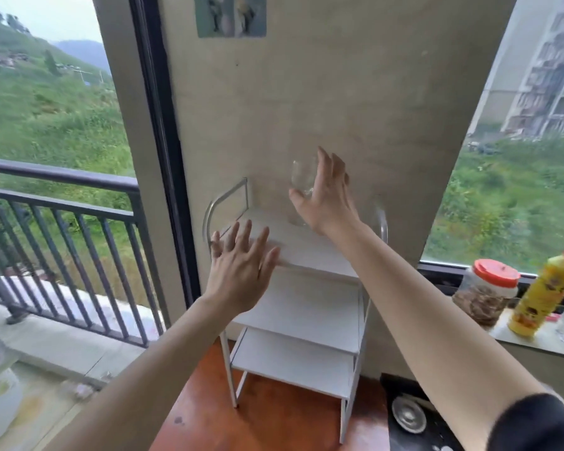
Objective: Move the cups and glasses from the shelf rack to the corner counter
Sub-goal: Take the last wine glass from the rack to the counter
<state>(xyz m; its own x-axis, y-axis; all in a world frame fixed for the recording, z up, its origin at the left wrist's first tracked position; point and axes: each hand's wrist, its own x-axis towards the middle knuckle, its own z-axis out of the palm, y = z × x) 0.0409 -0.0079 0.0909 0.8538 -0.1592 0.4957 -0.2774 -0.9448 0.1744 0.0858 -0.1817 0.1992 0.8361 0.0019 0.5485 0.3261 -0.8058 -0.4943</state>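
**Glass held above the top shelf**

Glass (303,177), clear and hard to make out against the beige wall (355,109), sits in the right hand (323,196): the thumb is hooked under its base and the fingers stand up along its far side, so the hand is grasping it loosely, raised off the top board of the white shelf rack (293,249). A faint blur on the board just under the wrist may be a second glass; I cannot tell for sure.

The left hand (238,262) is spread flat with all fingers apart, holding nothing, over the near left corner of the same board. Whether the palm touches the board I cannot tell.

Just beyond the left hand's fingertips a curved side rail (222,200) rises at the rack's end, and a matching rail stands behind the right forearm. Between the two rails the top board is bare and open upward, with the wall close behind the glass.

To the right of the right arm, well apart from the glass, a ledge (534,343) under the window carries a jar with an orange lid (485,294) and, just beside it, a yellow bottle (544,291). Left of the left hand is a dark window frame (163,125) with a balcony railing (62,209) outside.
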